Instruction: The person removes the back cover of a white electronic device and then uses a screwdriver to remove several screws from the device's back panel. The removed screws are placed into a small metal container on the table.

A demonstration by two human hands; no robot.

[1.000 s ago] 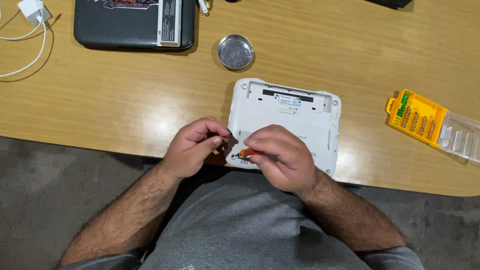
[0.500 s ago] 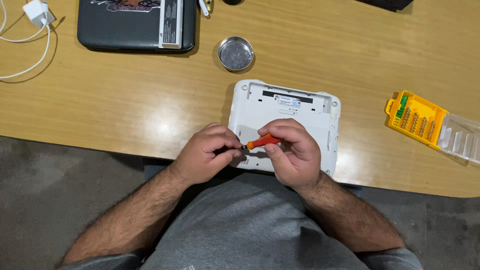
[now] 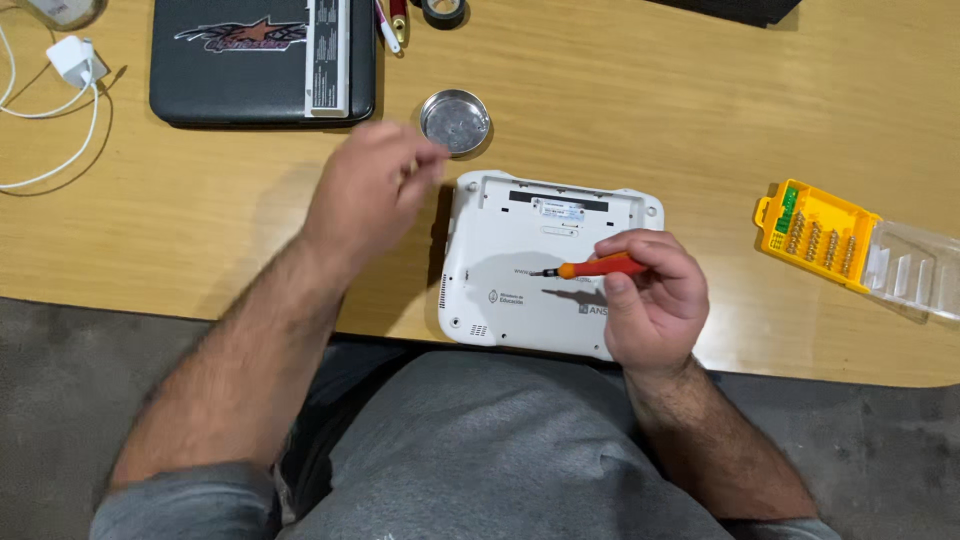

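Screwdriver [image 3: 598, 267], orange handle, pinched in right hand [image 3: 652, 305] between thumb & fingertips, held roughly level w/ dark tip pointing left, just above white laptop [image 3: 545, 265]. Laptop flipped underside up, lying at near table [image 3: 620, 120] edge, right in front of torso. Left hand [image 3: 372, 190] raised over tabletop, blurred, fingertips bunched together close to small round metal dish [image 3: 455, 121]; can't tell if anything's pinched in them, too blurred & too small to see.

Doing this well, by judgement: if a loose screw is in those fingers, bring tips low over dish centre before letting go, so nothing bounces off onto wood. Keep driver tip clear of white shell meanwhile, no scratching. Hold right wrist steady over laptop so next hole is found w/o hunting. When driving, seat bit fully & stay square to screw head, light downward push, slow turns.

Count:
- 1 screwdriver
- 1 white laptop, base up
- 1 metal dish, contents not readable
- 1 dark laptop [image 3: 262, 58], closed, far left, well apart from white one
- 1 yellow bit case [image 3: 820, 238] w/ clear lid [image 3: 915, 272] swung open, right side
- 1 white charger [image 3: 76, 60] + cable, far left corner
- 1 tape roll [image 3: 441, 10] at top edge
- 2 hands, both the person's own
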